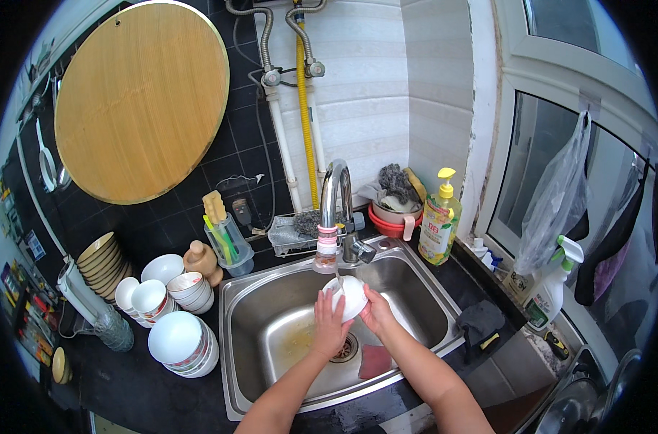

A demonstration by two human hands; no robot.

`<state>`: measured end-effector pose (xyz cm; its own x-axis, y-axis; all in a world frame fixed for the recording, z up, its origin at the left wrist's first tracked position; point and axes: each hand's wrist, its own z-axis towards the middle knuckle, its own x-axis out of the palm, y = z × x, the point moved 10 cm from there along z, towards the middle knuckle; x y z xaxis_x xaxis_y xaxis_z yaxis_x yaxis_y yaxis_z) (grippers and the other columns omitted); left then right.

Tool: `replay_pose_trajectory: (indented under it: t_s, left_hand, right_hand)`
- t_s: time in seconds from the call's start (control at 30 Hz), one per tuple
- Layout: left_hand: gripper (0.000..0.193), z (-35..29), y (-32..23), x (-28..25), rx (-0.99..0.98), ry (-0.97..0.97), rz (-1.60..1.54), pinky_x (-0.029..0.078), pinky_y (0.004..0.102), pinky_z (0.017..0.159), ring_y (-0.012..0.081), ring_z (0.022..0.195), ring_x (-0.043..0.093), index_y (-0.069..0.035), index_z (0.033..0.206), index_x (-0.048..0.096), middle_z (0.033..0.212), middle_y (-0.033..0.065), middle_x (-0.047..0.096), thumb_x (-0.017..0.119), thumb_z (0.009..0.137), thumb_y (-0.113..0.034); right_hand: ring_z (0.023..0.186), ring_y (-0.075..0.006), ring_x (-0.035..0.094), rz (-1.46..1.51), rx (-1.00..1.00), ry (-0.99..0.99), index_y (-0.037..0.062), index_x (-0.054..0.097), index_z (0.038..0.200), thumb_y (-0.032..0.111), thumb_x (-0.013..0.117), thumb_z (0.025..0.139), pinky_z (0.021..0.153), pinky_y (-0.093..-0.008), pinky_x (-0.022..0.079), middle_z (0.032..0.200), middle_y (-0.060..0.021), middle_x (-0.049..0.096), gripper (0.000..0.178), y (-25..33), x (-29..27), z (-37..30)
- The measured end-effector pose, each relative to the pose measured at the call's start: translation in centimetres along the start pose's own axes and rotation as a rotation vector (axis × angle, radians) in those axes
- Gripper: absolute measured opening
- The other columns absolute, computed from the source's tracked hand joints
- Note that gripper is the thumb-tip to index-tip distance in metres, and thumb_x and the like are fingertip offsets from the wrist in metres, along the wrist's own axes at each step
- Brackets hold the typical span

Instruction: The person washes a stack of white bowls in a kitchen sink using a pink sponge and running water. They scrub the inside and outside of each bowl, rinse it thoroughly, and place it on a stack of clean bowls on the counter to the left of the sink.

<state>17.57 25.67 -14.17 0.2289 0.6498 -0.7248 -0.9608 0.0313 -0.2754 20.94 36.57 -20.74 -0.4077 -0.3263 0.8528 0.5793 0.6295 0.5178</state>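
Observation:
Both my hands hold a white bowl (354,298) over the sink (275,296), just under the spout of the chrome faucet (335,188). My left hand (330,322) lies against the bowl's left side with its fingers up along it. At the right rim, my right hand (376,311) grips the edge, its thumb side toward the bowl. A thin stream of water falls from the pink-and-clear faucet nozzle (326,249) onto the bowl. Below my right forearm, a reddish-pink cloth (374,361) lies on the sink bottom beside the drain (345,349).
Left of the sink stand stacked white bowls (177,340), a wooden jar (202,262) and a utensil holder (230,246). At the back right are a yellow-pump soap bottle (439,220) and a red basin (394,226). A spray bottle (549,289) and dark cloth (482,322) sit to the right.

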Motion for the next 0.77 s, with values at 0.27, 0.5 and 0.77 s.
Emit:
replay_pose_trajectory:
  t_s: [0.27,0.5,0.77]
  left_hand:
    - [0.058,-1.2,8.7,3.8,-0.703,-0.032,-0.831,0.035,0.0393,0.091,0.0309,0.111,0.041,-0.003,0.130,0.030,0.125,0.0198,0.038,0.047,0.087,-0.037]
    - [0.054,-3.7,9.6,3.8,-1.041,0.060,-0.960,0.051,0.0345,0.068,0.0241,0.085,0.058,-0.001,0.116,0.046,0.105,0.0146,0.054,0.051,0.084,-0.045]
    - [0.063,-8.6,9.2,8.7,-1.275,0.060,-1.728,0.055,0.0352,0.060,0.0279,0.083,0.060,-0.005,0.121,0.038,0.104,0.0152,0.054,0.063,0.076,-0.041]
  right_hand:
    - [0.096,-0.0195,0.057,-0.098,0.032,0.068,0.0003,0.049,0.108,0.023,0.048,0.090,0.083,-0.0326,0.048,0.107,-0.0114,0.057,0.029,-0.2,1.9,-0.6]
    - [0.081,-0.0162,0.060,-1.057,-0.145,0.215,0.0052,0.053,0.097,0.023,0.051,0.088,0.068,-0.0294,0.047,0.090,-0.0064,0.061,0.020,-1.1,3.4,-1.1]
    - [0.082,-0.0291,0.061,-2.035,-0.129,0.592,0.0142,0.058,0.096,0.033,0.059,0.079,0.070,-0.0395,0.047,0.088,-0.0094,0.064,0.025,-5.1,6.5,-5.1]
